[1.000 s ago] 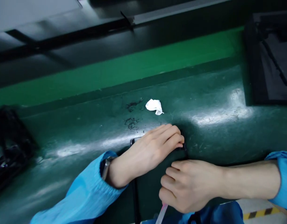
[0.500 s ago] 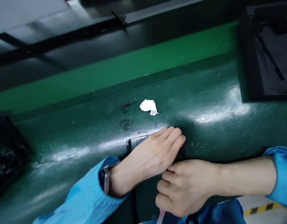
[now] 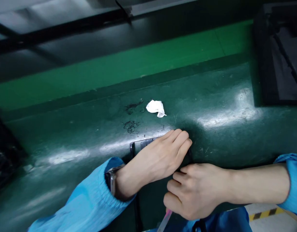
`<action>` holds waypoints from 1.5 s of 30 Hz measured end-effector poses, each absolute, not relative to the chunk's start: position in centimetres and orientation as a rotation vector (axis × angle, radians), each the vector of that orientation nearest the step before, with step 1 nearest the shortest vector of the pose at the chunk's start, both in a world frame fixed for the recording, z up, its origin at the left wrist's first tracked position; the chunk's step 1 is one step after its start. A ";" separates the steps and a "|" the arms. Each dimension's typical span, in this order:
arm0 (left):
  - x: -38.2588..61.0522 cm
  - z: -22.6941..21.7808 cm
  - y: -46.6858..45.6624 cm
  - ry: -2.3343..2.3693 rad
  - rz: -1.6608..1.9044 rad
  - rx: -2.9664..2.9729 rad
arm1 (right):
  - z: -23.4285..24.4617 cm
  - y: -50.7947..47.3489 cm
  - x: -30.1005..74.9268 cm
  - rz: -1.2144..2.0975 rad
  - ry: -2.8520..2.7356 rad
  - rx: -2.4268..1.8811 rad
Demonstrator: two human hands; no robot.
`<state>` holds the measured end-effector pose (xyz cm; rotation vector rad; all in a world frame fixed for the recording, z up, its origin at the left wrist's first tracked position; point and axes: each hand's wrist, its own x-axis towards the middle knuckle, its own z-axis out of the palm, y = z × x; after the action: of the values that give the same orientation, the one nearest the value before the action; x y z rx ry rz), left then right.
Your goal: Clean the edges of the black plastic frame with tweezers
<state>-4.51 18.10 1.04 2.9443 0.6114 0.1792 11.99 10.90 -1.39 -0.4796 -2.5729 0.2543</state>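
My left hand [image 3: 160,156] lies palm down on a flat dark panel [image 3: 138,146] on the green work surface [image 3: 90,135], fingers together and curled over the panel's far right edge. Only the panel's left corner shows; the hand covers everything else. My right hand [image 3: 195,190] is closed in a fist just in front of the left fingers, gripping a thin pink-and-white stick-like tool [image 3: 164,220] that pokes out below the fist. Both arms wear blue sleeves, and a watch sits on the left wrist.
A crumpled white scrap [image 3: 156,107] lies beyond the hands, beside dark scuff marks [image 3: 131,125]. A dark tray [image 3: 281,54] stands at the right, dark objects [image 3: 3,151] at the left edge. A bright green strip [image 3: 114,71] runs behind the surface.
My right hand has edged up closer to the left fingers. The left hand has stayed on the panel, and the view has shifted slightly.
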 end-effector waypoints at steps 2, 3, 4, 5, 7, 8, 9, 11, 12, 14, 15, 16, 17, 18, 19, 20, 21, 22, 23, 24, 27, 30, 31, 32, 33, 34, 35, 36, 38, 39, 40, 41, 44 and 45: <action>-4.6 1.0 18.0 0.608 0.191 2.937 | -1.4 10.9 12.0 0.254 -2.577 -0.487; -4.7 1.0 18.0 0.607 0.195 2.931 | -1.4 10.9 12.0 0.255 -2.581 -0.484; -4.7 0.9 18.0 0.608 0.197 2.924 | -1.4 10.9 12.0 0.254 -2.588 -0.480; -4.7 0.9 18.0 0.608 0.195 2.915 | -1.4 10.9 12.1 0.253 -2.593 -0.473; -4.8 0.9 18.0 0.611 0.194 2.895 | -1.4 10.9 12.1 0.251 -2.599 -0.470; -4.8 0.9 18.0 0.613 0.190 2.886 | -1.4 10.9 12.1 0.253 -2.600 -0.472; -4.8 0.9 18.0 0.615 0.186 2.879 | -1.5 10.9 12.1 0.256 -2.599 -0.476; -4.8 1.0 18.1 0.622 0.178 2.875 | -1.4 10.9 12.1 0.266 -2.594 -0.486; -4.8 1.0 18.1 0.624 0.180 2.877 | -1.4 10.9 12.1 0.272 -2.591 -0.489; -4.8 1.2 18.2 0.622 0.198 2.890 | -1.4 10.9 12.2 0.280 -2.586 -0.491; -4.8 1.2 18.2 0.619 0.209 2.899 | -1.3 10.9 12.2 0.280 -2.588 -0.492; -4.8 1.3 18.2 0.619 0.214 2.907 | -1.3 10.9 12.2 0.278 -2.596 -0.488; -4.8 1.4 18.2 0.620 0.215 2.911 | -1.3 11.0 12.2 0.274 -2.606 -0.483; -4.9 1.5 18.3 0.625 0.209 2.912 | -1.2 11.0 12.3 0.267 -2.617 -0.478; -4.9 1.5 18.3 0.628 0.200 2.910 | -1.2 11.0 12.3 0.262 -2.627 -0.472; -5.0 1.6 18.3 0.629 0.191 2.905 | -1.2 11.1 12.3 0.258 -2.635 -0.469; -5.0 1.6 18.3 0.628 0.184 2.898 | -1.1 11.1 12.3 0.257 -2.635 -0.470; -5.0 1.6 18.3 0.626 0.179 2.890 | -1.1 11.1 12.3 0.256 -2.633 -0.476; -5.1 1.7 18.3 0.623 0.178 2.883 | -1.1 11.0 12.3 0.255 -2.632 -0.480; -5.1 1.7 18.3 0.625 0.174 2.875 | -1.2 11.0 12.3 0.256 -2.634 -0.480; -5.2 1.8 18.3 0.636 0.163 2.854 | -1.2 10.9 12.3 0.264 -2.661 -0.465; -5.3 2.2 18.3 0.651 0.146 2.824 | -1.3 10.9 12.3 0.280 -2.677 -0.453; -5.3 2.4 18.3 0.656 0.133 2.819 | -1.3 10.9 12.3 0.281 -2.678 -0.452; -5.4 2.6 18.3 0.662 0.117 2.815 | -1.3 10.9 12.3 0.281 -2.677 -0.453; -5.4 2.8 18.3 0.665 0.104 2.814 | -1.3 11.0 12.3 0.283 -2.673 -0.456; -5.5 3.0 18.3 0.667 0.095 2.813 | -1.3 11.0 12.4 0.283 -2.669 -0.462; -5.6 3.1 18.3 0.669 0.087 2.812 | -1.2 11.0 12.4 0.285 -2.664 -0.467; -5.6 3.3 18.3 0.668 0.083 2.808 | -1.2 11.0 12.4 0.287 -2.659 -0.471; -5.8 3.4 18.3 0.671 0.078 2.801 | -1.2 11.0 12.5 0.293 -2.665 -0.469; -5.9 3.4 18.3 0.677 0.071 2.798 | -1.2 11.0 12.5 0.295 -2.673 -0.464; -5.9 3.4 18.2 0.684 0.065 2.792 | -1.2 11.0 12.5 0.297 -2.681 -0.460; -6.0 3.4 18.2 0.690 0.063 2.785 | -1.2 11.0 12.5 0.298 -2.687 -0.456; -6.2 3.5 18.2 0.710 0.033 2.747 | -1.1 11.0 12.6 0.295 -2.673 -0.459; -6.3 3.6 18.2 0.714 0.025 2.728 | -1.0 11.0 12.6 0.291 -2.667 -0.461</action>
<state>-6.29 18.17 3.57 2.7279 0.7137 0.0253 12.55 11.05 -1.03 -0.4612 -2.6671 0.2914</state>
